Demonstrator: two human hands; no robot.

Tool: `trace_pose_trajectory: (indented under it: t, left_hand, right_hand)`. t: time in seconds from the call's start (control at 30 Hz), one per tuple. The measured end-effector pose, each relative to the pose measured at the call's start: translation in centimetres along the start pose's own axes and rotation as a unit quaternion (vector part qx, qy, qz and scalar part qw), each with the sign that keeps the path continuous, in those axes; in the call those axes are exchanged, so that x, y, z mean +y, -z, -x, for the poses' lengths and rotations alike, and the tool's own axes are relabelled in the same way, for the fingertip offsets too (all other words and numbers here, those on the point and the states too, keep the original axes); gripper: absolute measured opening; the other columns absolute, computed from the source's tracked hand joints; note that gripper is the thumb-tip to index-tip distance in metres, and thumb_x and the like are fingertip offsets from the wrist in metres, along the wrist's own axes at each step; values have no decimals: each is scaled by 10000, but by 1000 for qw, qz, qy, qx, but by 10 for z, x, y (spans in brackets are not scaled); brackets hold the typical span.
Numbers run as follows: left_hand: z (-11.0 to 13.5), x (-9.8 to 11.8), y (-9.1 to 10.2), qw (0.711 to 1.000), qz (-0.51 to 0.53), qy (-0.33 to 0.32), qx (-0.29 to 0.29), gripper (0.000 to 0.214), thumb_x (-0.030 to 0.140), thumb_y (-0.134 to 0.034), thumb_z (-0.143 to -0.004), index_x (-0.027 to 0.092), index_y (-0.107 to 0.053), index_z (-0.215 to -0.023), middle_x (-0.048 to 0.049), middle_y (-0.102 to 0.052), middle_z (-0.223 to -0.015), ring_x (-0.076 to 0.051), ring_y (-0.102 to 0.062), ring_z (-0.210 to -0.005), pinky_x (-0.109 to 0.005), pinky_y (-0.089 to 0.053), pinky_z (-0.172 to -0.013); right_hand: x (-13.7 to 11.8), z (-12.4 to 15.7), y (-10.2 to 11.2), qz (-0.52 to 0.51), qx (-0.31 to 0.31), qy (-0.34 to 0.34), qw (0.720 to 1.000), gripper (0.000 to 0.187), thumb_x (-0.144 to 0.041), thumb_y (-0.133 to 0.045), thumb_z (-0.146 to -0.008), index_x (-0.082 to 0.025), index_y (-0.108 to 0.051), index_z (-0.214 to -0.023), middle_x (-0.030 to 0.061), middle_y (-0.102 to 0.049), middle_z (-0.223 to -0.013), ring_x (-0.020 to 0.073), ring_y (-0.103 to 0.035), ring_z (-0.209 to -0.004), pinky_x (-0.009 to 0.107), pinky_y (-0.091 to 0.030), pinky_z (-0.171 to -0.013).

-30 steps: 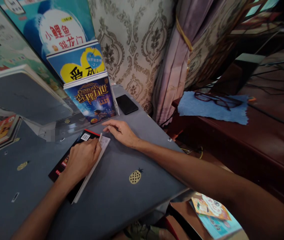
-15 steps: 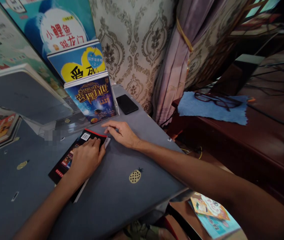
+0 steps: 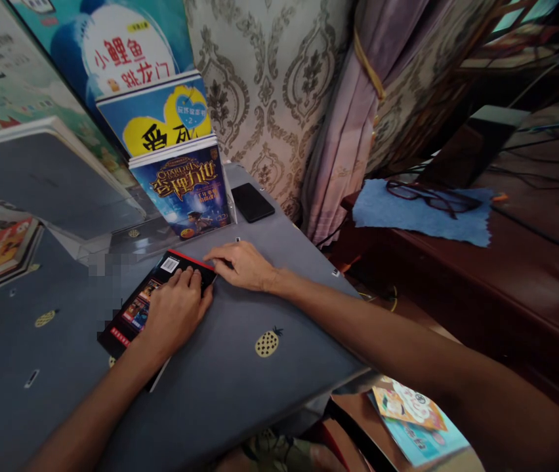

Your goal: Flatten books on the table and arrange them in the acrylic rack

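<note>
A black book with a red edge and a barcode lies face down on the grey cloth-covered table. My left hand rests flat on its back cover, fingers spread. My right hand touches the book's far right corner, fingers stretched and lying low on the table. The book is shut under my hands.
Several picture books stand in a rack behind, the nearest a dark blue one. A black phone lies by the wall. To the right a wooden bench carries a blue cloth with glasses. Books lie on the floor.
The book's back cover has been pressed down shut over the white pages. My left hand slid forward and flattened on it. My right hand moved in to the book's corner.
</note>
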State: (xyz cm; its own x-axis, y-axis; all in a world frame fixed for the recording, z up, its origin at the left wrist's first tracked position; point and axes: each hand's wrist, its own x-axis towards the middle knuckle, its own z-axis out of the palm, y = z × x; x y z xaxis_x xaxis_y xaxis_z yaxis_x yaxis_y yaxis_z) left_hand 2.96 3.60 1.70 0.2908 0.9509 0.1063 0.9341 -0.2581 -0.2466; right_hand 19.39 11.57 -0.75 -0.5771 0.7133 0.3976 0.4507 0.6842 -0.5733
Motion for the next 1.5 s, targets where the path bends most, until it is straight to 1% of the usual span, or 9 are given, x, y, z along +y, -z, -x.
trace_pose_trajectory:
  t: [0.23, 0.37, 0.47, 0.63, 0.77, 0.87, 0.97, 1.23, 1.5]
  left_hand:
    - [-1, -4, 9, 1000, 6, 6, -14, 362, 387, -463, -1003, 138, -707, -1099, -142, -732, -1115, -290, -721, -962, -351, -562, -738]
    - [-5, -21, 16, 998, 23, 30, -44, 337, 352, -421, -1019, 176, -707, -1037, -108, -739, -1064, -286, -710, -986, -344, -546, -729]
    - [-6, -40, 13, 996, 7, 69, -50, 323, 343, -430, -1011, 168, -675, -1128, -130, -708, -1158, -310, -684, -1041, -368, -542, -738]
    - [-3, -61, 7, 991, 22, 113, -73, 377, 374, -402, -1017, 177, -627, -1246, -140, -700, -1189, -314, -693, -1014, -391, -536, -758]
    - [-2, -69, 10, 986, 12, 131, -98, 392, 393, -401, -1011, 164, -649, -1210, -157, -724, -1107, -339, -698, -1015, -401, -531, -760]
    - [-2, -77, 11, 983, 18, 143, -113, 405, 406, -402, -1005, 167, -676, -1184, -160, -741, -1063, -338, -701, -1009, -401, -524, -776]
    - [-2, -84, 10, 979, 24, 160, -122, 413, 413, -402, -1001, 160, -706, -1119, -168, -744, -1052, -327, -701, -1000, -391, -522, -779]
    - [0, -80, 9, 979, -7, 166, -118, 448, 395, -345, -1020, 131, -701, -1083, -185, -735, -1041, -343, -699, -987, -418, -524, -791]
    - [5, -55, 6, 994, -29, 65, -78, 396, 210, -297, -1002, 94, -655, -1125, -205, -641, -1184, -325, -599, -1120, -411, -528, -818]
  right_hand:
    - [-14, 3, 7, 128, -55, 6, 990, 259, -216, -522, -942, -189, -729, -1095, 60, -762, -868, 175, -655, -752, 264, -371, -670]
    - [-30, 4, 9, 207, -101, -20, 973, 300, -220, -477, -964, -195, -690, -1173, 78, -769, -862, 202, -676, -738, 283, -365, -638]
    - [-42, 6, 10, 249, -129, -32, 959, 309, -204, -444, -976, -165, -664, -1190, 116, -770, -898, 233, -699, -770, 299, -388, -634]
    - [-54, 10, 7, 259, -144, -44, 954, 306, -159, -411, -987, -158, -621, -1210, 132, -763, -925, 246, -716, -825, 312, -436, -679]
    - [-51, 9, 1, 242, -117, -43, 962, 315, -232, -380, -1037, -156, -571, -1276, 139, -753, -967, 252, -699, -931, 339, -460, -807]
    - [-44, 3, -4, 222, -96, -36, 970, 320, -274, -400, -1046, -155, -568, -1291, 150, -738, -1085, 267, -658, -1066, 377, -443, -910]
    - [-35, -7, -8, 204, -97, -44, 973, 317, -285, -440, -1037, -151, -579, -1288, 149, -721, -1159, 280, -619, -1141, 406, -428, -952]
    - [-17, -8, -22, 154, -78, -23, 985, 349, -255, -502, -999, -156, -584, -1323, 143, -675, -1292, 289, -554, -1235, 464, -414, -1009]
    - [-15, -6, -24, 156, -78, -10, 985, 348, -265, -487, -1008, -148, -608, -1312, 118, -624, -1390, 279, -525, -1275, 453, -399, -1059]
